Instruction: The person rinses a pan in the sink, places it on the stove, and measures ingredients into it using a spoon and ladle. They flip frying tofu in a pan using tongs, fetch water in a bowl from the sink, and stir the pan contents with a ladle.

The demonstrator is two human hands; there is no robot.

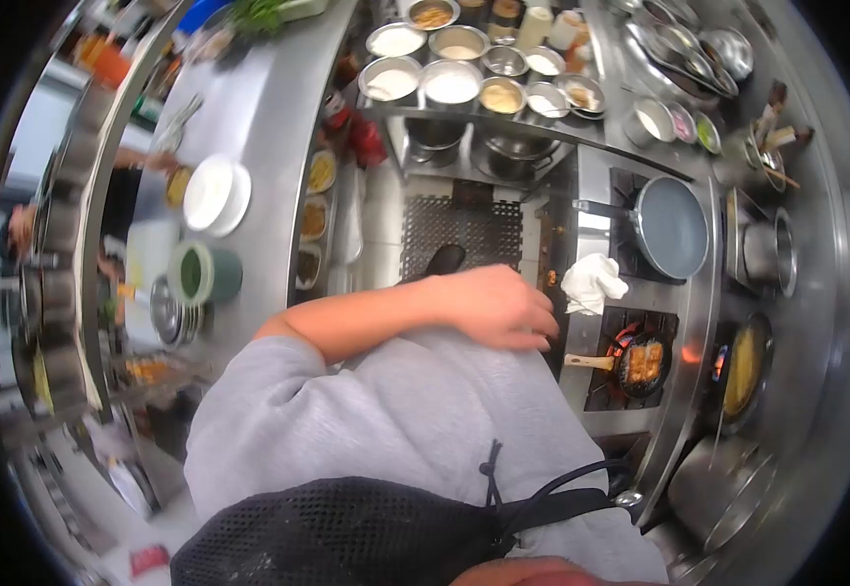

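My left hand (pixel 505 308) reaches across the front of my grey shirt, back of the hand up. Its fingers are curled downward, and their undersides are hidden, so what they hold, if anything, does not show. A crumpled white cloth (pixel 594 283) lies just right of the fingers, beside the stove. Below it, browned food (pixel 645 361) sits in a small dark pan over a lit burner, its wooden handle (pixel 589 361) pointing toward me. A large grey-blue frying pan (pixel 674 228) rests on the upper burner. My right hand cannot be seen.
Metal bowls of ingredients (pixel 451 82) and bottles stand on the far shelf. Along the right are a steel pot (pixel 769 254), a dark pan of yellow food (pixel 741 371) and a big pot (pixel 718 488). White plates (pixel 215 195) and a green tub (pixel 205 272) stand left, near another person's arm.
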